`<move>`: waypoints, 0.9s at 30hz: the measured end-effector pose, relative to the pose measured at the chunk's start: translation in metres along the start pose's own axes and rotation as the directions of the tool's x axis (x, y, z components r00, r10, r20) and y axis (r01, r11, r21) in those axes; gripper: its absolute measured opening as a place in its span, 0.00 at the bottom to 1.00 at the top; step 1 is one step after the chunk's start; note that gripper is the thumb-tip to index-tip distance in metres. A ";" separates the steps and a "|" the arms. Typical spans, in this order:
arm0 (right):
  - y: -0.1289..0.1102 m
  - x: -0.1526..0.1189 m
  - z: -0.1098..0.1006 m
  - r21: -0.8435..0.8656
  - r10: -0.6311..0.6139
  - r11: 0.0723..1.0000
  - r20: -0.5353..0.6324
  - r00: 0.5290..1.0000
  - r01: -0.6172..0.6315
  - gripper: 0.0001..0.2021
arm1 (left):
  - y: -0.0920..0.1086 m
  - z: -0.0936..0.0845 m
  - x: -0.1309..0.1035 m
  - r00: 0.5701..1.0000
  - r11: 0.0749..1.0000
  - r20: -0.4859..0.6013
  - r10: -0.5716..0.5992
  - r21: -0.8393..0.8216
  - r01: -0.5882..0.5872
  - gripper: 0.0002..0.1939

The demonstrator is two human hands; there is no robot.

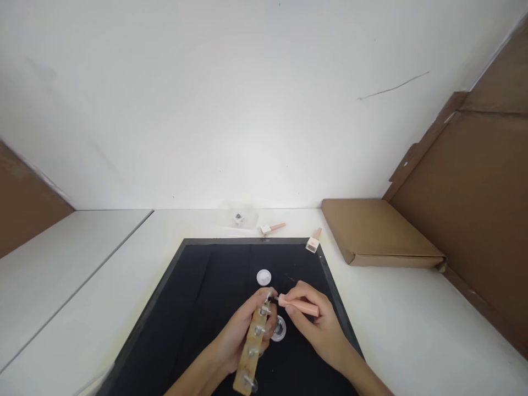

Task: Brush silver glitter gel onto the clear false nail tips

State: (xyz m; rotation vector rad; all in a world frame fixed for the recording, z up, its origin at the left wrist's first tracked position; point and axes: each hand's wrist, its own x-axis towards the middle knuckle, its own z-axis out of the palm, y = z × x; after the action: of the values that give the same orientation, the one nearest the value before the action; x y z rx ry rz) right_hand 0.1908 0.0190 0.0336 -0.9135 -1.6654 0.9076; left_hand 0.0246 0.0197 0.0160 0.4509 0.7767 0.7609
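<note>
My left hand (244, 319) is wrapped round a wooden strip (251, 355), which is held up at a slant. Several small clear plastic pieces, possibly nail tips, are fixed in a row along it. Pinched between the fingers and thumb of my right hand (315, 316) is a small brush with a pink handle (303, 305). Its dark tip is at the clear piece on the strip's upper end; whether they touch is too small to tell. A round white-rimmed jar (280, 329) is partly hidden behind my left fingers. Beyond the hands lies a round white lid (264, 277).
A black mat (181, 308) covers the middle of the white table (103, 286). Two small white bottles with pink stems (265, 229) (312, 244) lie at its back edge. A clear bag (246, 216) lies near the wall. A flat cardboard box (379, 231) sits at the right.
</note>
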 end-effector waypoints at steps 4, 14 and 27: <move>0.002 0.000 0.001 0.002 0.002 1.000 0.000 1.000 -0.002 0.03 | 0.004 -0.002 0.003 0.995 1.000 0.096 -0.005 0.001 0.004 0.20; 0.002 -0.001 0.001 0.024 0.021 0.999 -0.002 1.000 -0.021 0.03 | 0.006 -0.002 0.002 0.983 0.999 0.183 0.019 -0.036 -0.013 0.15; 0.003 -0.002 0.003 0.076 0.026 0.997 -0.061 0.998 -0.022 0.03 | -0.001 -0.013 0.009 0.966 0.996 0.245 0.079 0.014 -0.085 0.14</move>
State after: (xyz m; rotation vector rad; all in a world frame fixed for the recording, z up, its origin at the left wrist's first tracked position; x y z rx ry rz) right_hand 0.1888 0.0177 0.0291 -0.9035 -1.5607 0.9428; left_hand 0.0199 0.0271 0.0029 0.5901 0.5398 0.7570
